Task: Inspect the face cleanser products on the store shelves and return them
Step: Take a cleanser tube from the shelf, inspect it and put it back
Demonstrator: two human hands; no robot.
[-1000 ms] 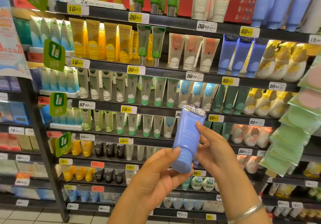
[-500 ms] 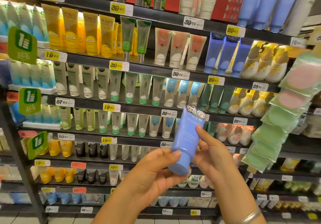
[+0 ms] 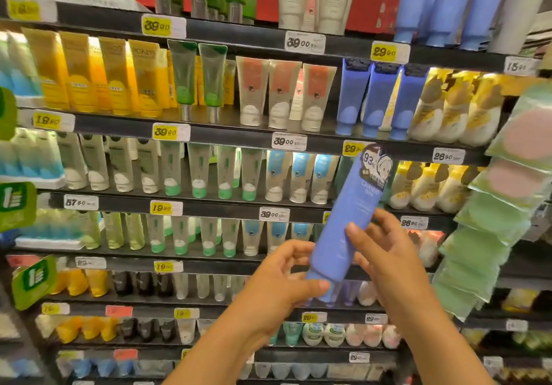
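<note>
— Holding the blue tube (image 3: 343, 229) in front of the shelves (image 3: 239, 136), cap down — left hand (image 3: 277, 283) pinches its base, right hand (image 3: 385, 253) grips the side.
— Finished?
— No, I'd say inspecting; returning remains.

place: we're in a shop, skincare aisle
shelves (image 3: 239, 139): stacked rows of tubes (image 3: 280, 94)
price tags (image 3: 171, 131): clipped along every shelf edge we can see

- Our left hand (image 3: 280, 283) reaches up from lower centre, thumb and curled fingers pinching the tube's (image 3: 346, 223) lower end.
- Our right hand (image 3: 385, 253), just right of it, grips the tube's middle, forearm bare.
</note>
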